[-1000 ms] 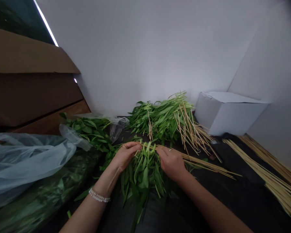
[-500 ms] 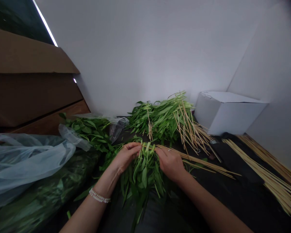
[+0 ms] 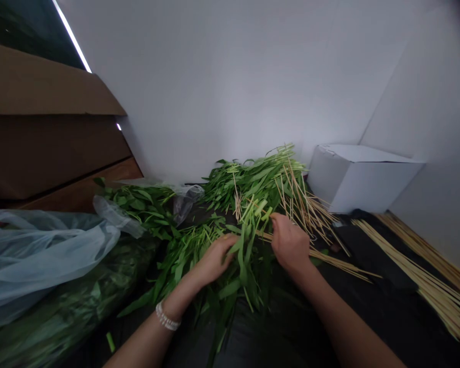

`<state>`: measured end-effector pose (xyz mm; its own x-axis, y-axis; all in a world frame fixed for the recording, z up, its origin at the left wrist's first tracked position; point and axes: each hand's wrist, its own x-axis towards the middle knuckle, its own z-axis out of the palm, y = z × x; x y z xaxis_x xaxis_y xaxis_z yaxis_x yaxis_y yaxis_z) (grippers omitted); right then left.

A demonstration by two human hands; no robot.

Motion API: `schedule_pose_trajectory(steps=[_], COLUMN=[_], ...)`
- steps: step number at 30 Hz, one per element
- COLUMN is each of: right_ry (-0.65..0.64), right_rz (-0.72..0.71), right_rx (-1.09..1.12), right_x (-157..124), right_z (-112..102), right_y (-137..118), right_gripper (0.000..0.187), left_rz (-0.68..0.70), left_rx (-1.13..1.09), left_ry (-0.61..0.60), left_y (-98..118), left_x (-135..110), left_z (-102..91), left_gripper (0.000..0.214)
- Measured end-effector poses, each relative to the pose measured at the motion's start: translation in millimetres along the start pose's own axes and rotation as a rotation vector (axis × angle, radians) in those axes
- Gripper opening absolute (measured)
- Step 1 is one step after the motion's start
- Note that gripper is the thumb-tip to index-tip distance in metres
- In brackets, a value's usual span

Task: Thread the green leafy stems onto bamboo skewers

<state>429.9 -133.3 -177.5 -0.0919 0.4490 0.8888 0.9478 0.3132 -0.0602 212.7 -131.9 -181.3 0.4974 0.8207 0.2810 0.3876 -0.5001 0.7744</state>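
My right hand is closed on a thin wooden skewer, with the pinch at the skewer's right part. Cut pale-green stems of leafy greens sit along that skewer, and their long leaves hang down toward me. My left hand is at the left side of the hanging leaves, its thumb and fingers apart, the fingertips at the leaf edges. Loose leafy greens lie just beyond and left of it. Under my right hand, a few more skewers stick out to the right.
Behind lies a pile of skewered greens. A plastic bag of greens is at left, below a cardboard box. At right are a white box and bundles of bare skewers on the dark surface.
My left hand has let go of the skewer's left end and moved down to the leaves. My right hand has shifted right and up, with the skewered greens tilting along.
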Motion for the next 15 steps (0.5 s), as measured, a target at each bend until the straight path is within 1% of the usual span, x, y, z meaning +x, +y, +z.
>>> schedule_pose_trajectory(steps=[1, 2, 3, 5, 7, 9, 10, 14, 15], right_ry=[-0.007, -0.015, -0.021, -0.025, -0.017, -0.019, -0.022, -0.002, 0.004], right_rz=[-0.010, -0.019, -0.024, -0.025, -0.015, -0.012, -0.013, 0.010, 0.022], right_rx=[0.004, 0.007, 0.009, 0.013, 0.016, 0.022, 0.028, 0.071, 0.077], right_x=[-0.1, -0.4, -0.7, -1.2, -1.3, -1.0, -0.8, 0.3, 0.4], right_z=[0.0, 0.1, 0.2, 0.3, 0.3, 0.0, -0.3, -1.5, -1.7], right_y=[-0.3, -0.9, -1.7, -3.1, -3.8, -3.9, -3.9, -4.4, -4.6], right_gripper=[0.024, 0.024, 0.023, 0.023, 0.023, 0.022, 0.023, 0.023, 0.023], left_rz=[0.064, 0.099, 0.105, 0.087, 0.084, 0.092, 0.094, 0.086, 0.076], left_rx=[0.125, 0.227, 0.306, 0.402, 0.429, 0.399, 0.368, 0.244, 0.231], left_ry=[-0.067, -0.122, -0.163, -0.207, -0.222, -0.211, -0.185, -0.030, -0.008], left_y=[2.4, 4.3, 5.5, 5.0, 1.1, -4.0, -6.2, -9.3, -9.1], left_x=[-2.1, -4.1, -6.1, -9.1, -10.6, -9.9, -8.7, -1.1, 0.3], left_z=[2.5, 4.9, 7.1, 11.1, 14.4, 16.4, 16.6, 13.0, 11.6], left_gripper=[0.032, 0.035, 0.037, 0.037, 0.035, 0.034, 0.033, 0.027, 0.027])
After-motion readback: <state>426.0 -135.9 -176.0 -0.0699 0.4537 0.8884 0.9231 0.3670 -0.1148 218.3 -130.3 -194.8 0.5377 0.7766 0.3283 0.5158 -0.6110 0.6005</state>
